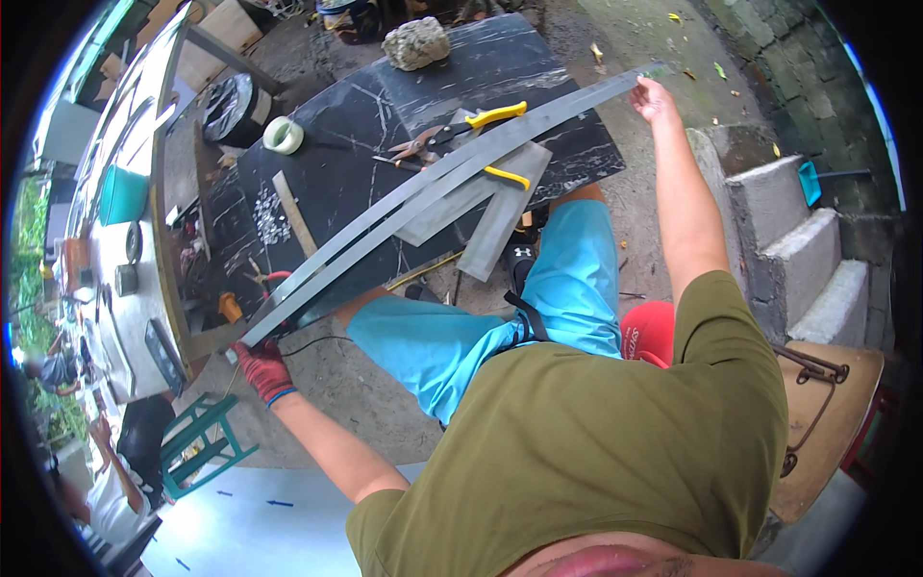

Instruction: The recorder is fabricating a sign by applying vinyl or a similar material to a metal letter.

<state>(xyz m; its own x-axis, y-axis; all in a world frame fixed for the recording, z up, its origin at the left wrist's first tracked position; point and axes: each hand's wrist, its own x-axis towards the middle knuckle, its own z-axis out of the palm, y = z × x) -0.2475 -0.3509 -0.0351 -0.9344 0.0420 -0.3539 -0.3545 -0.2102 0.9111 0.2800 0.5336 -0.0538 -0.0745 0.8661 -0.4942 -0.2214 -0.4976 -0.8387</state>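
My left hand (261, 370), in a red glove, is closed round the lower left end of a long grey metal strip (548, 115). My bare right hand (654, 99) pinches its far right end. The strip slants across a black marble-patterned slab (336, 183), with a lengthwise gap showing in its left half. Beneath it lie flat grey metal pieces (500, 226). Tin snips (415, 146) lie beside the strip, partly hidden; yellow handles (497, 114) show on both sides of it. A pale tape roll (284, 136) and small metal scraps (271, 216) rest farther left.
A rough stone (416, 43) sits on the slab's far edge. To the left stand a cluttered workbench (144, 317) and a green stool (204, 442), with another person (115, 486) nearby. Concrete steps (803, 240) rise at right; a red cap (646, 332) is by my hip.
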